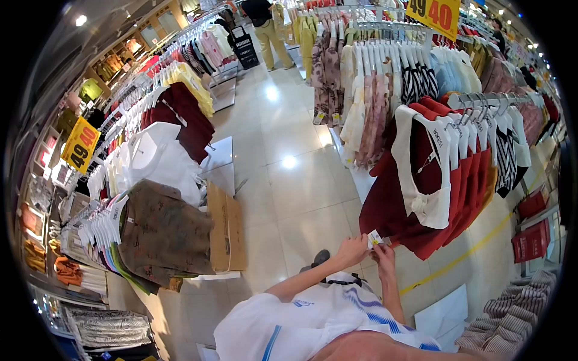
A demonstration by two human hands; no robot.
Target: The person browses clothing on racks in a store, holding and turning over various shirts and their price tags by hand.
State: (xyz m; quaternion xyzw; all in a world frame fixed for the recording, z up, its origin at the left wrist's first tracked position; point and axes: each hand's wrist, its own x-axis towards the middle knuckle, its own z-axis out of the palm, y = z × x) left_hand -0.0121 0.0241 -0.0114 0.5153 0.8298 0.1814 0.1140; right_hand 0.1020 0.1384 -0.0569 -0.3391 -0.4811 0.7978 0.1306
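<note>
Clothing shop aisle, viewed from the head of a person in a white shirt. The left hand reaches in from one side and pinches the edge of a small white and yellow tag; the right hand, close beside it, grips the tag's lower part between its fingertips. The tag lies at the lower hem of a dark red garment with a broad white collar, the foremost of several similar pieces on the right-hand rack. Behind these hang black-and-white striped garments. Left of the aisle, a brown patterned top hangs at the near end of a rail, just beside a cardboard box on the tiled floor. Beyond it follow white tops and further dark red garments. Yellow signs bearing 49 and 40 stand over both sides, one at left, one at upper right. Lower right: striped garments, near a white panel. Far end: a second person in yellowish trousers, beside a black crate-like object
</note>
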